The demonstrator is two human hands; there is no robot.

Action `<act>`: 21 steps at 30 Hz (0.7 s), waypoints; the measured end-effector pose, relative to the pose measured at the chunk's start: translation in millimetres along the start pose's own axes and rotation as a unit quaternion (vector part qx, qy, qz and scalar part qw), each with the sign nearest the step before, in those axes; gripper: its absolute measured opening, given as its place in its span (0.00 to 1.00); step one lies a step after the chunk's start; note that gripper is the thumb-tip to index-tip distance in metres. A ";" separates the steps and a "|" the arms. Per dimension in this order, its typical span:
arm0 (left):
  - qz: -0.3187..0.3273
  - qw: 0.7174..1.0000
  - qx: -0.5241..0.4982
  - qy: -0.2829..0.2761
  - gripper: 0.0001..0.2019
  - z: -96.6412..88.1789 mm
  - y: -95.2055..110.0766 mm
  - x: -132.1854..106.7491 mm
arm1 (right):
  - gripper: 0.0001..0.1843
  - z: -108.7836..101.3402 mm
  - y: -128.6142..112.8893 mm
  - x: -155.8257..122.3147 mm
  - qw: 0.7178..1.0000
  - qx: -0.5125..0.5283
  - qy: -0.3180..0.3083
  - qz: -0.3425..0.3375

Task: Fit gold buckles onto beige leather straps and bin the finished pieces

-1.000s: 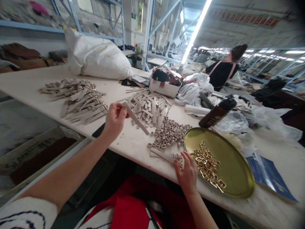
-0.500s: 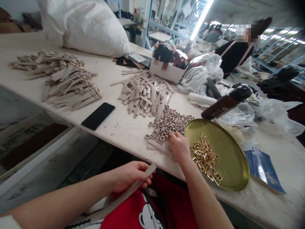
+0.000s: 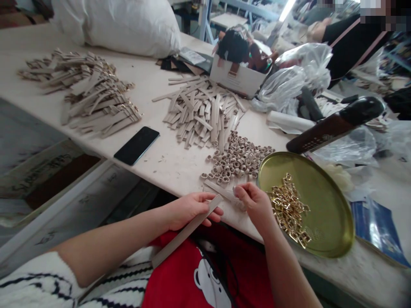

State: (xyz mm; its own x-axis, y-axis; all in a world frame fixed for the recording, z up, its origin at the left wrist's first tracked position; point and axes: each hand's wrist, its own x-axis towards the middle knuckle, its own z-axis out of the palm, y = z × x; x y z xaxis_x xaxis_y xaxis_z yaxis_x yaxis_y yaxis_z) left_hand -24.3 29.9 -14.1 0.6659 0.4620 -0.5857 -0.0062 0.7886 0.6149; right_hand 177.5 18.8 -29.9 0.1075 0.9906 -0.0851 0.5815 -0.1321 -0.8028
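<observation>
We hold a pale strip [image 3: 184, 233] slantwise over our red garment [image 3: 173, 282] – left hand [image 3: 192, 210] closed round it, thumb on top. Our right hand [image 3: 258, 207] curls its fingers beside the gold tray [image 3: 330, 205]; we cannot tell whether they grip anything. Beyond – small loops [image 3: 240, 160], then heaped strips [image 3: 201, 113].

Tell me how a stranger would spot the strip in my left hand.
Start at the red cloth, bottom centre. Just above it, your left hand holds one flat, pale strip, slanting down leftward. Unlike the heaped strips on the table, this one is in hand.
</observation>
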 end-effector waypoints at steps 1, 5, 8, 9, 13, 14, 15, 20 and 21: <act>0.003 1.000 -0.001 -0.002 0.17 2.0 0.7 -1.5 | 0.15 3.2 -2.8 -9.5 0.996 0.078 -0.014 0.034; 0.002 1.000 0.008 -0.018 0.19 10.9 -0.7 -7.7 | 0.17 15.6 -10.0 -42.3 0.949 0.291 -0.027 0.116; -0.013 1.000 0.013 -0.026 0.21 16.3 -4.8 -14.1 | 0.19 19.4 -11.9 -56.9 0.927 0.339 -0.051 0.153; -0.018 0.999 0.015 -0.029 0.21 17.6 -6.5 -16.7 | 0.19 19.9 -11.9 -60.1 0.925 0.342 -0.057 0.158; -0.016 0.998 0.040 -0.040 0.23 20.0 -16.5 -26.3 | 0.19 21.7 -10.6 -69.9 0.928 0.334 -0.062 0.153; -0.003 0.998 0.058 -0.031 0.24 20.0 -19.8 -27.9 | 0.19 22.5 -10.6 -72.3 0.928 0.336 -0.065 0.150; 0.014 0.996 0.085 -0.018 0.25 19.8 -23.1 -29.1 | 0.18 23.4 -11.0 -74.7 0.926 0.341 -0.070 0.147; 0.084 0.956 0.280 -0.003 0.28 20.8 -32.6 -32.8 | 0.16 30.1 -19.5 -89.7 0.927 0.347 -0.080 0.114; 0.087 0.950 0.300 -0.012 0.27 21.4 -32.3 -33.7 | 0.16 31.4 -21.4 -92.7 0.933 0.335 -0.084 0.105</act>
State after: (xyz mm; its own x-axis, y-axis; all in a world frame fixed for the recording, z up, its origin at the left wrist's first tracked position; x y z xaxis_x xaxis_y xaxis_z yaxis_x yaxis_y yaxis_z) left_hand -30.6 -19.8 -2.9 0.7100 0.5500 -0.4398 0.3032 0.3249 0.8958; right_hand 129.8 -69.1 -23.3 0.0015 0.9443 -0.3292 -0.0778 -0.3280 -0.9415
